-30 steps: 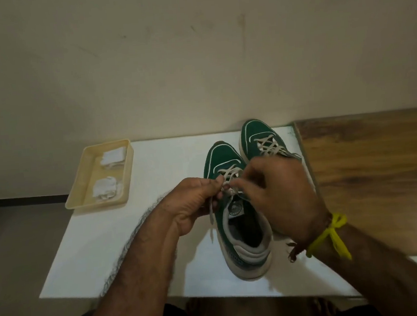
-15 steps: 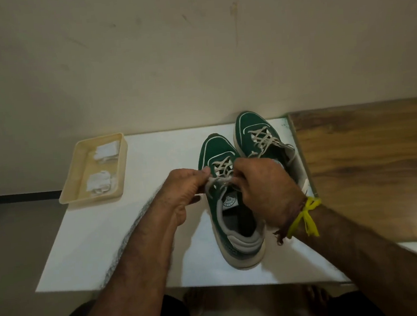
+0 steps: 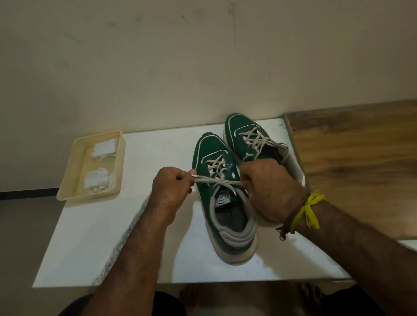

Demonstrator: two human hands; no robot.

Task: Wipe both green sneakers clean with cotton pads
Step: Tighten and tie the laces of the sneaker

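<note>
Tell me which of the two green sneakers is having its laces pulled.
The nearer sneaker: left hand and right hand pull its lace ends apart. The farther sneaker, toward the wooden board, is untouched.

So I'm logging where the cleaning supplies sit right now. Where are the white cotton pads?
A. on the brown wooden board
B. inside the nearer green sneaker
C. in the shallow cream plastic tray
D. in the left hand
C: the white cotton pads lie in the shallow cream plastic tray on the white table's left side, while the left hand and right hand pinch the nearer green sneaker's beige lace.
</note>
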